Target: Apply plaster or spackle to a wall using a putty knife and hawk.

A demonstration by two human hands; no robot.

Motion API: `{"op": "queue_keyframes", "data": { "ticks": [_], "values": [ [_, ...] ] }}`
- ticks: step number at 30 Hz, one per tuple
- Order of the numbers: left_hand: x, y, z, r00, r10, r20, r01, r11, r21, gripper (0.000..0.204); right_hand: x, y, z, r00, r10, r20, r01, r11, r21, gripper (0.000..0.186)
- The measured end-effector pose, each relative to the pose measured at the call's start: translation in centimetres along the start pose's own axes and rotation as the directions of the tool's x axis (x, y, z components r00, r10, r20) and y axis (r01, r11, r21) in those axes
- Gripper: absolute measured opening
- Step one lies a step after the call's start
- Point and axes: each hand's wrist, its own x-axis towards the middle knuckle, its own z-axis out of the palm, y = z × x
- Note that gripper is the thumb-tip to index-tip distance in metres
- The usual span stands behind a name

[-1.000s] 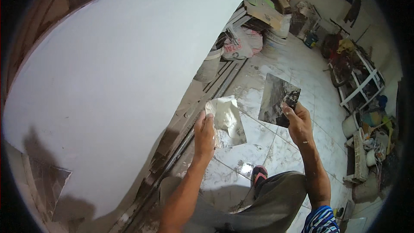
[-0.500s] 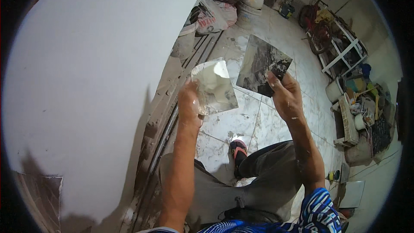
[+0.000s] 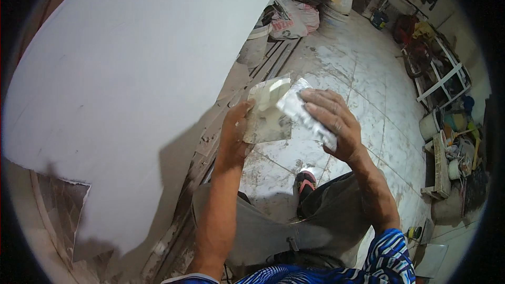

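My left hand grips the left edge of a metal plate with pale, wet putty smeared on its face. My right hand is closed on a second plate, tilted so that I see the back of my fingers and a whitish, streaked surface. The second plate's left edge overlaps the right part of the first; whether they touch I cannot tell. Both are held in front of me over the dusty tiled floor.
A large white wall surface fills the left, beside long rails. Sacks, a bucket and stacked boards lie beyond. A white frame, containers and a wooden crate line the right side. My shoe is below.
My right hand has turned over, its plate tilting and moving left onto the left plate's side. My left plate rose in the view from a second ago, then shifted slightly right.
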Motion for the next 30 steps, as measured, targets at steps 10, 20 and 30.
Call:
{"op": "queue_keyframes", "data": {
  "ticks": [10, 20, 30],
  "values": [
    [-2.1, 1.7, 0.3, 0.976, -0.057, 0.212, 0.085, 0.989, -0.125, 0.038, -1.8, 1.9, 0.7, 0.94, -0.19, 0.282, 0.225, 0.97, -0.096, 0.05],
    [0.2, 2.5, -4.4, 0.99, 0.098, -0.097, -0.092, 0.994, 0.059, 0.039, -2.4, 3.3, -5.2, 0.927, 0.023, 0.374, 0.066, 0.973, -0.223, 0.055],
    [-0.7, 4.3, -2.5, 0.999, -0.028, 0.022, 0.021, 0.96, 0.28, 0.057, 4.3, -1.0, -4.9, 0.815, -0.261, 0.517, 0.381, 0.914, -0.138, 0.045]
  ]
}}
